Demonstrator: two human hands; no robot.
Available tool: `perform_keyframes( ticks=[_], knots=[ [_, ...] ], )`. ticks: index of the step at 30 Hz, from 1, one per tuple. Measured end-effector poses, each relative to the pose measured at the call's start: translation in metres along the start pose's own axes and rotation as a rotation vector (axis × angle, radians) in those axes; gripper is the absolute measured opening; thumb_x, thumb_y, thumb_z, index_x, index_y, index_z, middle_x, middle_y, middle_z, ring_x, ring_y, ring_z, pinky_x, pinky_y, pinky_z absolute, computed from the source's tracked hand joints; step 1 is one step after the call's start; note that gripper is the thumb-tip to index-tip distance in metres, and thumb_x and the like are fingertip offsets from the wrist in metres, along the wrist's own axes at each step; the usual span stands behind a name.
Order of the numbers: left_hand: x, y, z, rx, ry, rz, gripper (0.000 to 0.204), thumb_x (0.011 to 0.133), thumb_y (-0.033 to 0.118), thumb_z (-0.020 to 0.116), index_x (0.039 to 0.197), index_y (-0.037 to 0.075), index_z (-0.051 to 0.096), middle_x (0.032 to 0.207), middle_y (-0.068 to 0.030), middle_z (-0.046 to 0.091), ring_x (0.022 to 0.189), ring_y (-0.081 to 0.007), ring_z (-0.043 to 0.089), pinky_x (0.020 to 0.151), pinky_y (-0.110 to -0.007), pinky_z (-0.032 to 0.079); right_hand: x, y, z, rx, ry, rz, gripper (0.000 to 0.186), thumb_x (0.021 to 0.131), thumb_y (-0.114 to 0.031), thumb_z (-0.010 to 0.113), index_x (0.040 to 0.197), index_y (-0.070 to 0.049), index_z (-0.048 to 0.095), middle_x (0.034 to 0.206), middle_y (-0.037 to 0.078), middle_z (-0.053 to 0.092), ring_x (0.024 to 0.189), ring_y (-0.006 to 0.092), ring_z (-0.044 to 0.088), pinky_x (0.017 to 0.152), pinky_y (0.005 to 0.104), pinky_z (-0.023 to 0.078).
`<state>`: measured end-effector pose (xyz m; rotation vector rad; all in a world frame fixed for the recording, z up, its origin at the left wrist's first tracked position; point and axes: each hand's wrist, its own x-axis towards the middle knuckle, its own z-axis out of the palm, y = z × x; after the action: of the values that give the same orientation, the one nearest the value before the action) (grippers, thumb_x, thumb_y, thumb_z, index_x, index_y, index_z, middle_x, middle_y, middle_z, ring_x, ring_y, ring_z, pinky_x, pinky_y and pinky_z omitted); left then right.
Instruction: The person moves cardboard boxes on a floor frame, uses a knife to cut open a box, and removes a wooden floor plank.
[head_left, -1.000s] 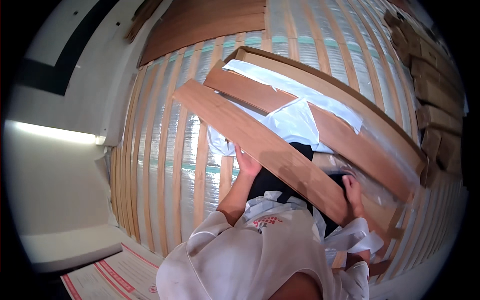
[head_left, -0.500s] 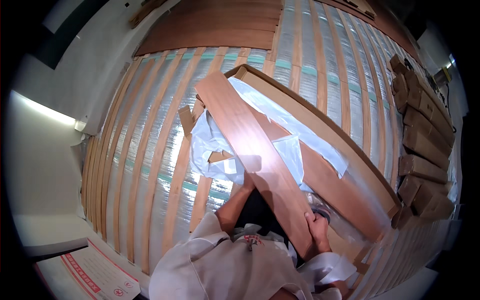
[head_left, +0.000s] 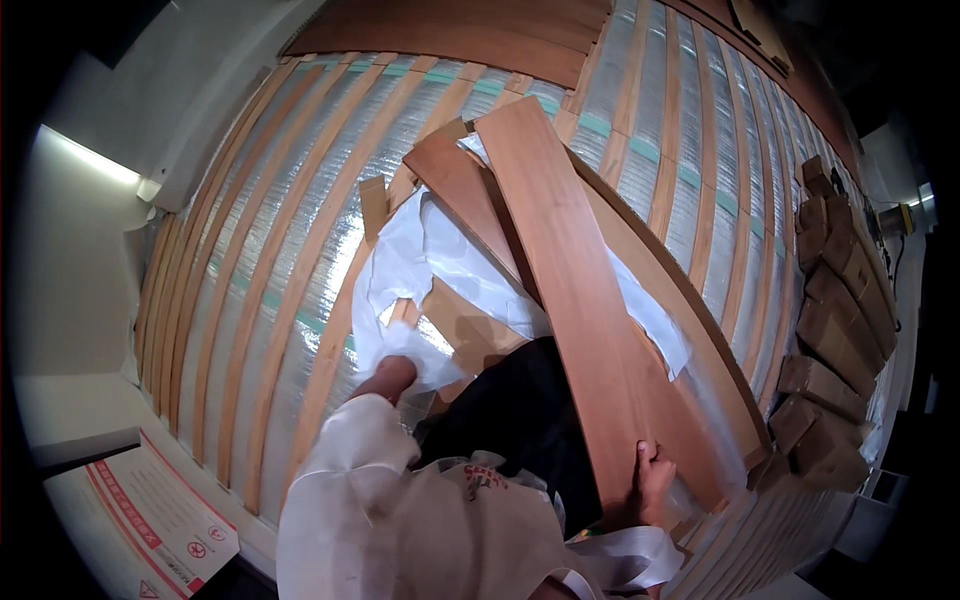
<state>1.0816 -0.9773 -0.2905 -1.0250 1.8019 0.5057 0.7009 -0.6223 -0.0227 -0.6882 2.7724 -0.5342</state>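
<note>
A long reddish-brown floorboard lies tilted across the middle, its near end by my body. My right hand grips that near end at its right edge, thumb on top. My left hand is at the crumpled white packing sheet, left of the board. Its fingers are hidden in the blurred sheet, so I cannot tell whether they hold it. Under the raised board, more floorboards lie in an opened long cardboard box.
Wooden battens with silver foil sheeting between them cover the floor. Finished brown flooring spans the back. Several long cardboard packages lie at the right. A white and red printed box stands at the lower left.
The held floorboard has swung to the right at its far end, uncovering another board. My left hand has moved left, away from the board, to the white sheet. My right hand keeps its grip.
</note>
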Motion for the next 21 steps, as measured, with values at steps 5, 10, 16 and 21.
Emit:
perform_keyframes(
  ticks=[5,10,16,21],
  knots=[
    [-0.035,0.013,-0.088,-0.303,0.299,0.420,0.024,0.090,0.030,0.063,0.105,0.013,0.073,0.113,-0.0039,0.069,0.097,-0.0275,0.068,0.079,-0.041,0.055,0.048,-0.003,-0.004,-0.207,-0.126,0.006,0.055,0.086,-0.051,0.065,0.082,0.003,0.067,0.071,0.028,0.063,0.071,0.0451,0.065,0.065,0.0523,0.049],
    [-0.031,0.137,-0.143,-2.236,-0.016,0.668,0.048,0.096,0.044,0.059,0.121,0.003,0.060,0.108,-0.0076,0.065,0.088,-0.0177,0.061,0.083,-0.037,0.051,0.100,-0.038,0.023,-0.233,-0.222,-0.110,0.058,0.088,-0.055,0.062,0.080,0.002,0.066,0.075,0.026,0.066,0.077,0.0440,0.065,0.071,0.0515,0.050],
    [0.001,0.182,-0.180,-1.969,0.748,0.415,0.044,0.090,0.027,0.069,0.108,-0.012,0.063,0.097,-0.0180,0.070,0.084,-0.0208,0.065,0.077,-0.036,0.051,0.150,-0.077,0.071,-0.263,-0.312,-0.251,0.062,0.089,-0.058,0.059,0.080,0.004,0.065,0.076,0.026,0.066,0.078,0.0441,0.065,0.072,0.0509,0.050],
    [0.055,0.224,-0.201,-1.478,0.817,0.318,0.043,0.088,0.031,0.067,0.089,-0.011,0.066,0.091,-0.0252,0.070,0.083,-0.0356,0.068,0.077,-0.042,0.051,0.212,-0.023,0.086,-0.358,-0.298,-0.238,0.060,0.090,-0.056,0.058,0.082,0.004,0.066,0.075,0.025,0.066,0.076,0.0447,0.065,0.071,0.0514,0.050]
  ],
)
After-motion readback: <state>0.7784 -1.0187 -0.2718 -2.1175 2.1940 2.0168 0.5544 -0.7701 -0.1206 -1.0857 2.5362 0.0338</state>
